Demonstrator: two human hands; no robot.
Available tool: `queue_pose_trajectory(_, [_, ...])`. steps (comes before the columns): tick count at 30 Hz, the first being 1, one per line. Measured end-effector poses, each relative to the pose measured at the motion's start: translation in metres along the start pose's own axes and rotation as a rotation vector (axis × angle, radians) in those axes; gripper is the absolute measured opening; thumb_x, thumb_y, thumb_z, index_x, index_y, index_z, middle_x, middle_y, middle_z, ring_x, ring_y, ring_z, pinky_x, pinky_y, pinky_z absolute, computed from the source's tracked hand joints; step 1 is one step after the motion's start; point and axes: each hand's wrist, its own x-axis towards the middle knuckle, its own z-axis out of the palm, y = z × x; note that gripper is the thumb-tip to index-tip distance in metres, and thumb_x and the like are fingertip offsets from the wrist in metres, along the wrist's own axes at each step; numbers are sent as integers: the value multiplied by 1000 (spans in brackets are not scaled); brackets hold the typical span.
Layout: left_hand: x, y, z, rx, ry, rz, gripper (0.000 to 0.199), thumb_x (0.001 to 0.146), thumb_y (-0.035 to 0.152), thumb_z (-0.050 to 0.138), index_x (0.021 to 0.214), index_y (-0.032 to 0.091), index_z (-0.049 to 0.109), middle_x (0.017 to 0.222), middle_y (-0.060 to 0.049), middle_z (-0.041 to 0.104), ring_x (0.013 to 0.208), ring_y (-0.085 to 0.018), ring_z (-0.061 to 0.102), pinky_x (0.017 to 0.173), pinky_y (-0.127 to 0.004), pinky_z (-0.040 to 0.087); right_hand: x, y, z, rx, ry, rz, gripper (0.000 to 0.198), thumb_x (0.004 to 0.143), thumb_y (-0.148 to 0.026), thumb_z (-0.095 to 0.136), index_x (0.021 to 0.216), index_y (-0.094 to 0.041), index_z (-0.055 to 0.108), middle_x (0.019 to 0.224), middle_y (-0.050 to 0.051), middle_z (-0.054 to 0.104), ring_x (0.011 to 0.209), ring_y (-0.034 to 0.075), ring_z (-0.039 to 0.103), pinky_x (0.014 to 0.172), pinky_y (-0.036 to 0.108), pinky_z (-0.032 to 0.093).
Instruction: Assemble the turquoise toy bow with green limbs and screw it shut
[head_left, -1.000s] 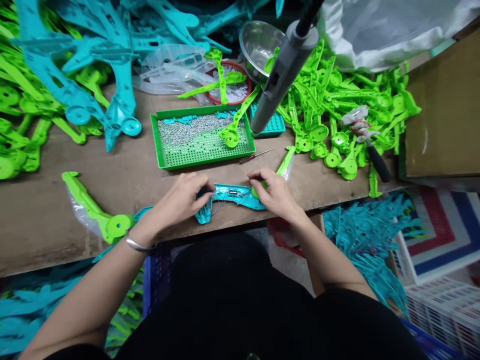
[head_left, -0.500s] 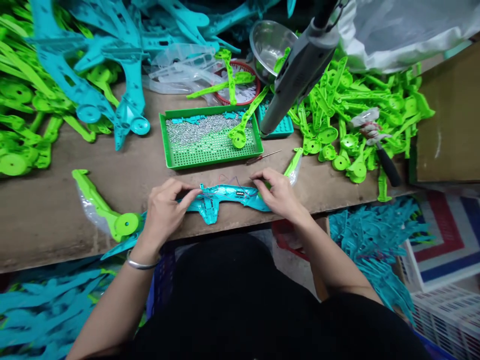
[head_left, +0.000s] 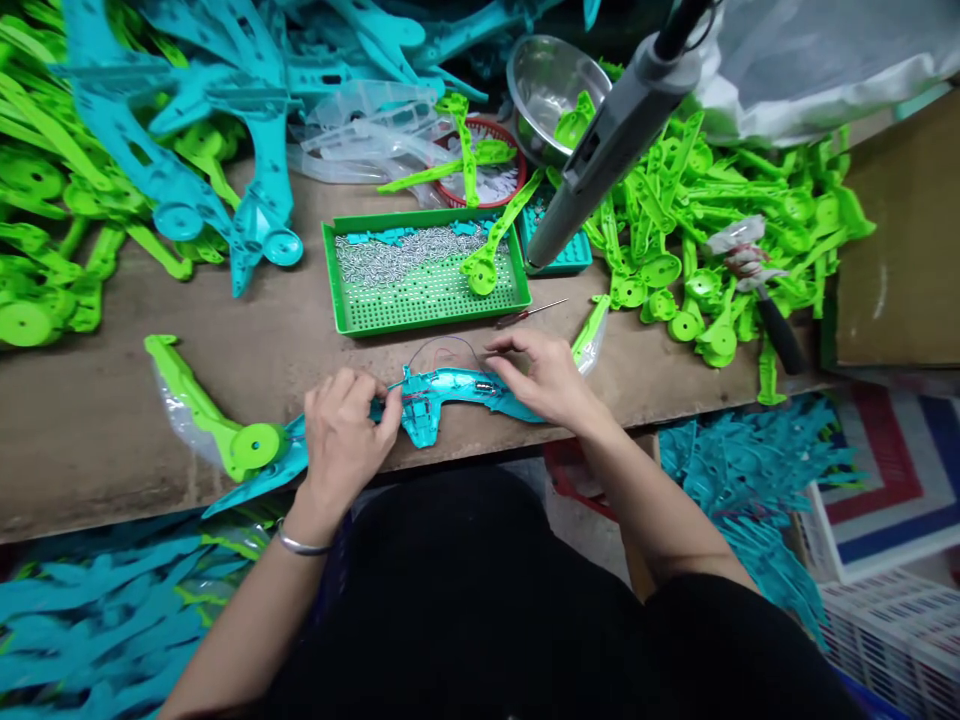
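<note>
A turquoise plastic shell half [head_left: 456, 384] lies on the bench with its hollow side up. Thin red and dark wires [head_left: 444, 340] loop above its far edge, and a small metal spring-like part [head_left: 486, 387] sits inside. My left hand [head_left: 349, 415] is closed at the shell's left part, thumb against curled fingers; what it pinches is hidden. Over the right part is my right hand [head_left: 544, 380], its thumb and index finger drawn together near the wire loop; anything between them is too small to make out. A lime-green and turquoise assembly [head_left: 256, 446] rests left of my left hand.
A green tray [head_left: 420, 318] of screws stands behind the shell, a screwdriver [head_left: 525, 315] at its right. Lime-green parts [head_left: 675, 230] pile at right, beside a wrapped black-handled tool [head_left: 776, 325]. A grey hanging tool [head_left: 600, 165] slants down over the bench.
My left hand has curled its fingers in and shifted slightly right. My right hand has moved a little left. The wire loop now stands in a wider arc.
</note>
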Motion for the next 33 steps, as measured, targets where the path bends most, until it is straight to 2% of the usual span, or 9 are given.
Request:
queue_pose_trajectory(3, [1, 2, 1, -62, -47, -50, 9, 91, 29, 56, 95, 21, 58, 94, -8, 65, 93, -27, 61, 81, -41, 42, 8, -5, 10, -75, -96, 50, 15, 84, -23, 69, 97, -19, 75, 97, 7, 78, 91, 25, 72, 85, 41, 54])
queue_pose_trajectory(7, [11, 19, -4, -188, -52, -54, 47, 85, 15, 47, 132, 16, 49, 122, -13, 64, 114, -30, 59, 95, -45, 44, 13, -12, 16, -146, -168, 126, 17, 88, -25, 66, 97, -21, 80, 99, 7, 80, 94, 27, 74, 88, 41, 54])
queue_pose_trajectory(11, [32, 46, -8, -189, -98, 50, 62, 84, 21, 52, 145, 15, 40, 137, -14, 59, 124, -32, 54, 104, -47, 39, 13, -15, 18, -141, -196, 118, 21, 90, -23, 63, 101, -22, 81, 103, 7, 80, 99, 27, 75, 90, 39, 54])
queue_pose_trajectory(15, [53, 58, 3, -173, -228, 10, 56, 92, 43, 56, 139, 14, 49, 115, -14, 71, 109, -33, 63, 95, -46, 43, 12, -8, 21, 18, -151, 125, 22, 87, -18, 64, 102, -23, 79, 104, 5, 80, 98, 24, 75, 90, 37, 56])
queue_pose_trajectory(20, [60, 53, 13, -472, -250, 2, 22, 98, 35, 54, 108, 19, 66, 99, -5, 73, 88, -19, 67, 76, -30, 45, 6, 1, 17, 336, -22, 158, 21, 80, -25, 75, 101, -21, 75, 87, 1, 79, 82, 18, 75, 77, 29, 58])
queue_pose_trajectory(23, [58, 52, 12, -608, -259, -36, 26, 94, 39, 61, 110, 19, 63, 77, 1, 66, 67, -14, 59, 64, -26, 41, 1, 3, 8, 333, 1, 163, 11, 79, -28, 77, 82, -18, 74, 77, 1, 76, 69, 15, 71, 66, 27, 54])
queue_pose_trajectory(28, [58, 54, 17, -732, -271, 22, 18, 96, 33, 57, 87, 19, 65, 77, 1, 67, 73, -13, 61, 69, -26, 43, -7, 4, -3, 194, 16, 88, 6, 78, -25, 79, 81, -21, 78, 77, 1, 78, 71, 16, 70, 75, 32, 52])
queue_pose_trajectory(30, [58, 53, 21, -832, -292, -39, 20, 98, 35, 54, 91, 19, 65, 77, 1, 68, 67, -12, 61, 66, -26, 45, -9, 5, -3, 189, 13, 61, 5, 79, -25, 79, 83, -22, 79, 79, 0, 79, 72, 16, 70, 78, 33, 52])
queue_pose_trajectory(33, [57, 52, 25, -933, -280, -94, 25, 99, 35, 52, 115, 20, 62, 83, 1, 70, 61, -11, 61, 63, -25, 47, -9, 7, 0, 236, 21, 49, 6, 81, -27, 76, 84, -22, 79, 80, 0, 79, 71, 16, 70, 74, 31, 52])
